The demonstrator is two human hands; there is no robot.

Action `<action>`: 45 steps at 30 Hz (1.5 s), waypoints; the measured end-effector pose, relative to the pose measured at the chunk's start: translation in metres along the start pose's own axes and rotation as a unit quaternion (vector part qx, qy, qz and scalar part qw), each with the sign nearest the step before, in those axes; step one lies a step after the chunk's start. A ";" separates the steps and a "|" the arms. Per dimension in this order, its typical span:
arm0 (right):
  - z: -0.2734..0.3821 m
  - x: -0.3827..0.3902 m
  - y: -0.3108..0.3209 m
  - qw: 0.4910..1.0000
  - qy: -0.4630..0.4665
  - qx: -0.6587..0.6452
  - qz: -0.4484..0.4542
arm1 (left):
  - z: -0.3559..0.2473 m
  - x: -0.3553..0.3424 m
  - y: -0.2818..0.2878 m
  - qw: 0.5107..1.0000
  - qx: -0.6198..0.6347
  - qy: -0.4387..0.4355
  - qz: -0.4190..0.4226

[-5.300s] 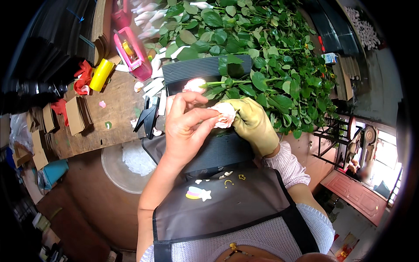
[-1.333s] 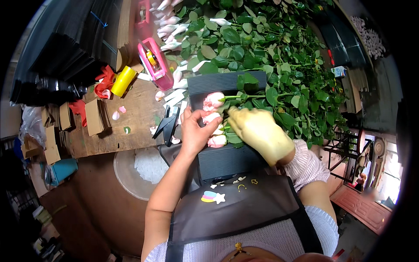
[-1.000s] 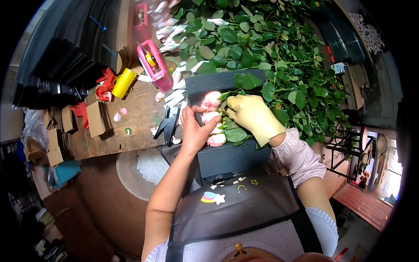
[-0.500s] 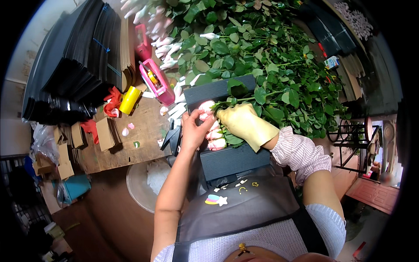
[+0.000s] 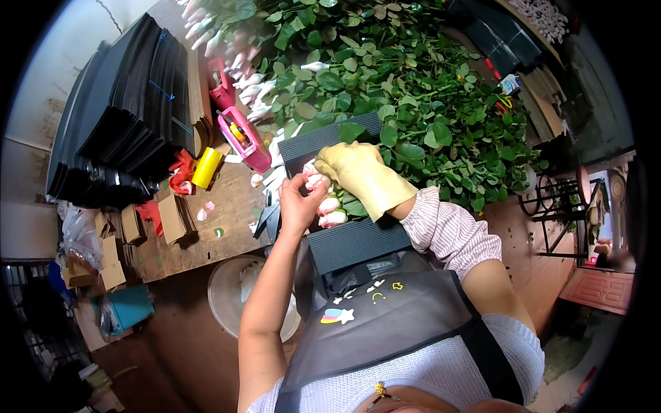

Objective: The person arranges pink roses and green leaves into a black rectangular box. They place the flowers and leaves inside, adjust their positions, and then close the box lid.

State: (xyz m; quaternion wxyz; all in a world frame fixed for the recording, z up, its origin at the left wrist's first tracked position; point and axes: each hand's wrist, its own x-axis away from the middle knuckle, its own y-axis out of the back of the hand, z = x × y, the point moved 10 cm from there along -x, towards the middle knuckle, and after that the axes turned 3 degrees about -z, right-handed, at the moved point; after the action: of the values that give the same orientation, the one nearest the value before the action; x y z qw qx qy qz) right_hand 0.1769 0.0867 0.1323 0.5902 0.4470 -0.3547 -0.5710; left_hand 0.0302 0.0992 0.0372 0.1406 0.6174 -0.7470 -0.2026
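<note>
Pale pink roses lie in a row of several on a sheet of dark corrugated cardboard, whose far part shows beyond them. My bare left hand pinches the head of the uppermost rose between thumb and fingers. From the other side my right hand, in a yellow rubber glove, curls round the same rose just behind its head; the stem is hidden under the glove. Black-handled scissors lie beside my left wrist.
A large heap of leafy rose stems covers the table's far side, netted buds at its left. Pink tool holders, a yellow roll and stacked black cardboard stand left. A clear plastic tub sits below the table edge.
My gloved right hand has moved left and slightly away from me, closer over the uppermost rose. My left hand stays at that rose's head. The whole view has shifted slightly.
</note>
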 end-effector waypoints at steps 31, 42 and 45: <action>0.033 0.040 -0.016 0.970 0.186 -0.020 0.154 | -0.017 0.031 0.008 0.986 0.090 0.004 0.143; 0.052 0.017 0.039 0.974 0.213 -0.078 -0.011 | -0.012 0.029 0.003 0.987 0.055 -0.025 0.150; 0.045 0.017 -0.002 0.976 0.218 0.012 -0.005 | -0.011 0.033 -0.001 0.984 0.056 -0.001 0.170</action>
State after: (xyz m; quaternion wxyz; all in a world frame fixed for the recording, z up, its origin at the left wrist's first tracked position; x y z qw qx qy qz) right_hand 0.1363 0.0646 0.1446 0.6450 0.5699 -0.2217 -0.4583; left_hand 0.0296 0.0657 0.0457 0.1371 0.4877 -0.8517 -0.1343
